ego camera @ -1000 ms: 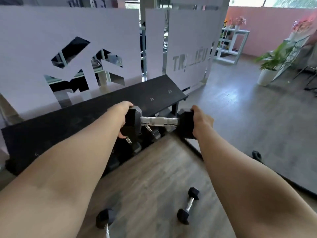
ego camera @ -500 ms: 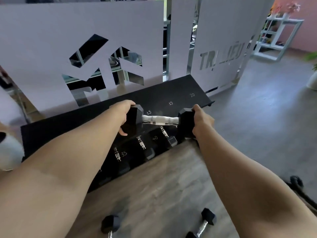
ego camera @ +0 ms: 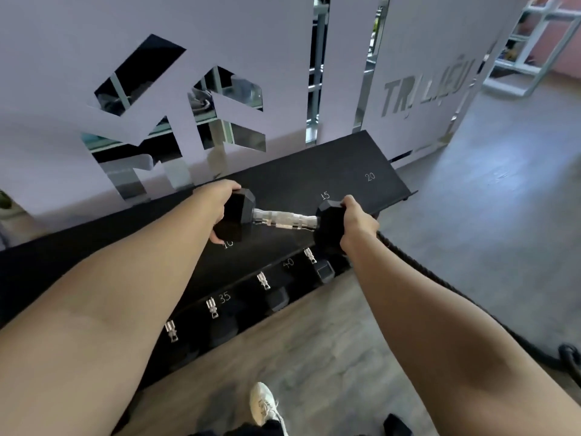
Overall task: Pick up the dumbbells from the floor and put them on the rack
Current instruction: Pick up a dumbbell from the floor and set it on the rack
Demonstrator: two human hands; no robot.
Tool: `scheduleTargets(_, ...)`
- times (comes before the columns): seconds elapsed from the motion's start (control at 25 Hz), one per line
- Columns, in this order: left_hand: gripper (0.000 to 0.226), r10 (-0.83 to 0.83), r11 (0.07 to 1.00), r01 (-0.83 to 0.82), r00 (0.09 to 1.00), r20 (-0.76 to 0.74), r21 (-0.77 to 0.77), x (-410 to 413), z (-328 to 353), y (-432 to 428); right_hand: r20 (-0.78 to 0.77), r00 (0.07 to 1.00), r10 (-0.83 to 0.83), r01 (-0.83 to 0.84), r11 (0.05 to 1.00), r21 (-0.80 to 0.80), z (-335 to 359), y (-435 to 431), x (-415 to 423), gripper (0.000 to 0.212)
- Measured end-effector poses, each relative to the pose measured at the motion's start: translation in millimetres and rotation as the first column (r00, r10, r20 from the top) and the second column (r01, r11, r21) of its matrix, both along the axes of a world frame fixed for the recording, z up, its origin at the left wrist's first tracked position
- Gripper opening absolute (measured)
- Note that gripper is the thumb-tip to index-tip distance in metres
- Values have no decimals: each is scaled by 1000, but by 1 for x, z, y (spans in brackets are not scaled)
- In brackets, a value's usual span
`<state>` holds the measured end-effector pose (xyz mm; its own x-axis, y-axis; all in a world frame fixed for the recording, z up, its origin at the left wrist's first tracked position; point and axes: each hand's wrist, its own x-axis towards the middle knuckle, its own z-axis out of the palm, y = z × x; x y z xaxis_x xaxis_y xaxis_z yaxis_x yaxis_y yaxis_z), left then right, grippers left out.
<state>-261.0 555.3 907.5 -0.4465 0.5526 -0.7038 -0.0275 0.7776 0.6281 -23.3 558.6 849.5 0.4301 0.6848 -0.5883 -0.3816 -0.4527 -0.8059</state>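
Now the dumbbell [ego camera: 276, 219] is up in the air, just over the top shelf of the black rack [ego camera: 330, 171]. It lies sideways, with one black end on the left and one on the right. The shiny metal bar in the middle is bare.

The left hand [ego camera: 221, 204] is wrapped around the left black end. The right hand [ego camera: 356, 220] is wrapped around the right black end. The fingers of both hands are curled tight on those ends, so both hands have hold of the same dumbbell.

It looks heavy and very hard. It will not bend or squash. The black ends have flat sides, so they should not slip much, and they should stop it rolling once it is down. The bumpy metal bar would be a good place to hold too. Because it is likely heavy, it is best to set it down slowly, so fingers do not get pinched under the ends.

The top shelf is bare and wide, with lots of room. White numbers are written on it: 15 just by the right end, 20 farther right. A number below the left end is partly hidden. The near edge of the shelf is just below the dumbbell. Under it, a lower shelf holds more dumbbells [ego camera: 264, 281], marked 35 and 40.

Behind the rack is a white wall panel [ego camera: 63, 58], close to the far edge. On the floor, near, is a white shoe [ego camera: 262, 404].
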Motion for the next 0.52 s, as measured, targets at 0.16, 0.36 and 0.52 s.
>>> scheduleTargets(0.16,38,-50,998,48,997,-61,-34,-21,-14,74,-55,998,-41,36,996,-78,-22,58,-29,60)
scheduleTargets(0.36,43,-104,992,93,985,-135,-89,-34,-39,168,-91,993,-80,65,985,-162,-54,134,-45,43)
scheduleTargets(0.52,44,-134,980,104,973,-185,-167,-32,-69,240,-137,985,-103,65,963,-260,-101,195,-50,37)
